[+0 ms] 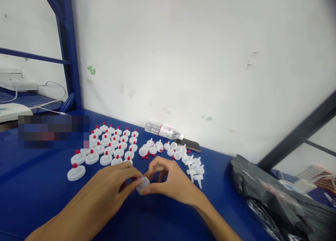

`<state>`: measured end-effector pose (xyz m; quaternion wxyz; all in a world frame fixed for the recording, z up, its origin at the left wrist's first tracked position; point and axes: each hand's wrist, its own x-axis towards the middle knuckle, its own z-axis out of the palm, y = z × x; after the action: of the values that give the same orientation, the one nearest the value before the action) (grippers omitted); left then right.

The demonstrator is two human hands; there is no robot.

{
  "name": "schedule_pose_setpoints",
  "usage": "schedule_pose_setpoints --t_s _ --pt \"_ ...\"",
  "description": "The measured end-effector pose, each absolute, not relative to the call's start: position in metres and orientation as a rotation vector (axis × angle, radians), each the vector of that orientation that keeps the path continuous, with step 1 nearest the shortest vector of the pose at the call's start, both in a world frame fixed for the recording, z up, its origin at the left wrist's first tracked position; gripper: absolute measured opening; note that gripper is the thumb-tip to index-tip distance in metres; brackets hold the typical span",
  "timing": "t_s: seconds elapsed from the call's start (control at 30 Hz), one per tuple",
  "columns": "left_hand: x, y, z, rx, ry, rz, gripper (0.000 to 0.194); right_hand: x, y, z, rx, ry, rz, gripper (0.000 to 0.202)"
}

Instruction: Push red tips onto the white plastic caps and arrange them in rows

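Between my left hand and my right hand is a translucent white plastic nozzle cap, the fingertips of both closed on it. Its underside or rim faces me, and fingers hide the rest. Behind my left hand stand several rows of white nozzle caps with red tips, upright on the blue table. Beyond my right hand lies a loose cluster of white nozzle caps, with small red tip caps scattered among them. Some white pieces with long spouts lie at the cluster's right end.
A clear plastic bottle lies on its side near the wall, with a dark phone beside it. A grey plastic bag takes up the right side. A blue metal frame post rises at the back left, near a white cable.
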<state>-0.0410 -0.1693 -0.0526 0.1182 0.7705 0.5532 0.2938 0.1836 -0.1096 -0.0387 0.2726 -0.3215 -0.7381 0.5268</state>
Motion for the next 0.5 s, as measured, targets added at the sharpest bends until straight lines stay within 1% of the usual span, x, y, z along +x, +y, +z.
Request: schedule_pose_setpoints --t_s 0.07,0.1,0.13,0.17,0.27,0.33,0.43,0.5 --pt "-0.041 -0.169 -0.050 2.266 1.561 0.795 0.030 0.188 -0.108 -0.032 -0.869 -2.023 1.385 0.040" --pt "-0.041 -0.170 -0.048 2.266 1.575 0.768 0.030 0.191 -0.107 -0.028 -0.910 -2.058 1.292 0.036" --pt "-0.041 -0.171 -0.046 2.265 1.603 0.738 0.029 0.196 -0.105 -0.023 -0.985 -2.108 1.135 0.032" --pt "-0.040 -0.172 -0.045 2.266 1.634 0.703 0.030 0.200 -0.103 -0.019 -1.094 -2.170 0.918 0.033" --pt "-0.038 -0.173 -0.048 2.270 1.682 0.575 0.033 0.211 -0.100 -0.012 -1.454 -2.386 0.193 0.053" --pt "-0.035 -0.172 -0.054 2.262 1.691 0.509 0.034 0.213 -0.101 -0.014 -1.605 -2.517 -0.116 0.057" --pt "-0.030 -0.169 -0.063 2.246 1.713 0.502 0.035 0.210 -0.105 -0.025 -1.633 -2.682 -0.300 0.048" --pt "-0.028 -0.165 -0.066 2.235 1.710 0.502 0.036 0.206 -0.105 -0.032 -1.582 -2.751 -0.324 0.039"
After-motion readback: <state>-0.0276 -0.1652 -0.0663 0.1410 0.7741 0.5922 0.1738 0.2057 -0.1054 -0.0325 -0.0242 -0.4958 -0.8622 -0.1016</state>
